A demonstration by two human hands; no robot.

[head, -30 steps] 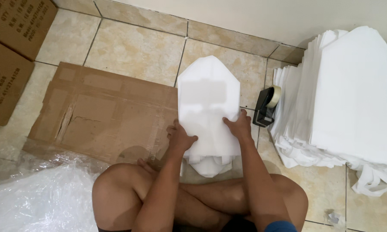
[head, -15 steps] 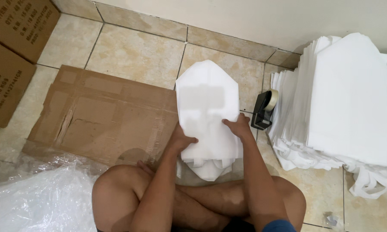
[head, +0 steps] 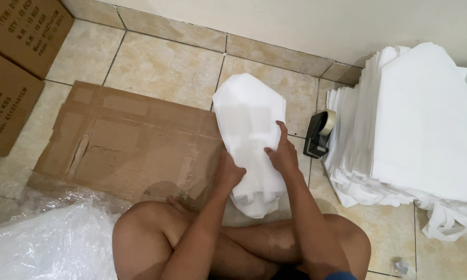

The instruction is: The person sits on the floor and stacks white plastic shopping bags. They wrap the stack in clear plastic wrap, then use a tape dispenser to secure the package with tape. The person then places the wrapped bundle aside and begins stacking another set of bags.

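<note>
The right hand (head: pixel 281 153) slid inward from the folded white bag's (head: pixel 251 129) right edge onto its middle; the left hand (head: pixel 229 173) shifted lower along the left edge.

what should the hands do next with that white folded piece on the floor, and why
Probably press the fold flat, then shift it toward the white stack. Both the left hand and the right hand rest on the white folded piece, which looks already folded narrow, and similar pieces are piled at the right beside the tape dispenser.
</note>
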